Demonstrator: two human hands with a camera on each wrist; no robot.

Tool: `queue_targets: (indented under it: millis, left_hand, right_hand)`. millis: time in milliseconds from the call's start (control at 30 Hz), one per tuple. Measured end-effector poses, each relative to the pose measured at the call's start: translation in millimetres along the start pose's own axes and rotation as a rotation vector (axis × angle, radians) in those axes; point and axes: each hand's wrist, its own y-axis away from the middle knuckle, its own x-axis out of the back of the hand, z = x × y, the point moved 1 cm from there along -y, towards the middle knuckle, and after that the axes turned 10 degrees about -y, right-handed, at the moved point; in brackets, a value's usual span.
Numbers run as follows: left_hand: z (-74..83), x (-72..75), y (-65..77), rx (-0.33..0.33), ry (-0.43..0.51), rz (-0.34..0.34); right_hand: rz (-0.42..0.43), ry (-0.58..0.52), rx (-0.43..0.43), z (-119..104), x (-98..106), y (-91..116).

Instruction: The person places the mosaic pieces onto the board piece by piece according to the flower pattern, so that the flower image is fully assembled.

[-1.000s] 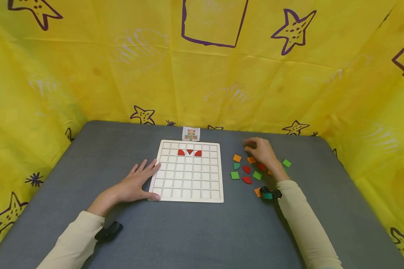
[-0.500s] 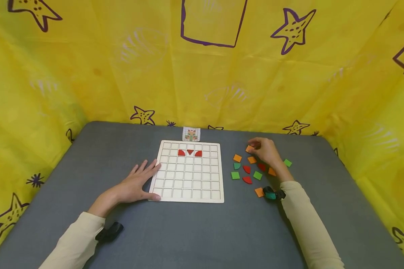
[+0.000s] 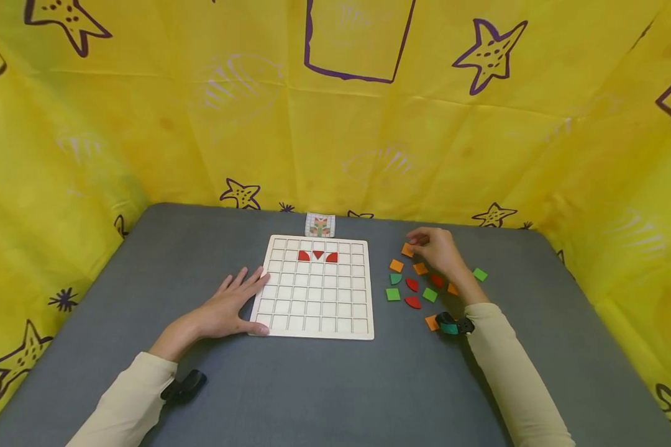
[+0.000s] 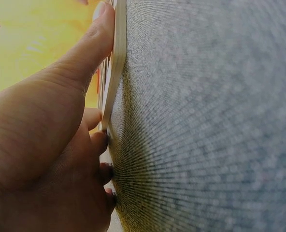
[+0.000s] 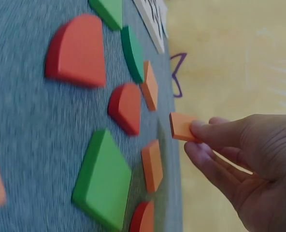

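A pale wooden grid board (image 3: 313, 292) lies mid-table, with two red quarter-round pieces (image 3: 304, 256) and a red triangle (image 3: 318, 254) between them in one row near its far edge. My left hand (image 3: 226, 307) rests spread on the board's left edge, its thumb on the near corner. Over on the right, my right hand (image 3: 437, 249) pinches an orange square tile (image 5: 182, 126) between thumb and fingers. In the right wrist view the tile is held off the table, above the loose pieces.
Orange squares (image 3: 396, 266), green squares (image 3: 392, 294), red quarter-rounds (image 3: 412, 302) and a teal quarter-round (image 3: 396, 279) lie scattered right of the board. A small printed pattern card (image 3: 320, 225) sits behind the board. Yellow cloth (image 3: 335, 124) walls off the table's far side.
An orange square, hidden or blurred at my right fingertips a second ago, now shows clearly in the pinch and has moved slightly left. The left hand keeps its place on the board.
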Motion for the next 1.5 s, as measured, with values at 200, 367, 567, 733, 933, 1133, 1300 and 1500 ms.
queue_targets:
  millis: [200,367,567,733,933,1133,1300,1500]
  left_hand:
    - [0.4,0.1,-0.3,0.004,-0.003,-0.003]
    - [1.3,0.6,-1.1,0.002,0.002,-0.001]
    - [0.9,0.2,-0.8,0.007,0.0,-0.004]
    - [1.1,1.0,-0.6,0.005,0.009,-0.005]
    - [1.3,1.2,-0.2,0.0,0.006,-0.007]
    - [1.6,0.6,-1.4,-0.009,0.007,-0.006]
    - [1.7,0.8,-1.1,-0.009,0.001,-0.002]
    - [3.1,2.0,0.2,-0.01,0.006,-0.002]
  right_hand:
    - [-0.03,-0.04,0.015,-12,-8,-3]
    - [-0.047,-0.058,0.032,-21,-15,-5]
    - [-0.068,-0.074,0.044,-30,-27,-8]
    - [-0.089,-0.085,0.066,-36,-39,-11]
    - [-0.103,-0.082,0.108,-43,-51,-15]
    - [-0.137,-0.091,0.12,-50,-65,-19]
    - [-0.177,-0.12,0.132,-59,-77,-22]
    - [-0.216,-0.156,0.17,-70,-92,-26]
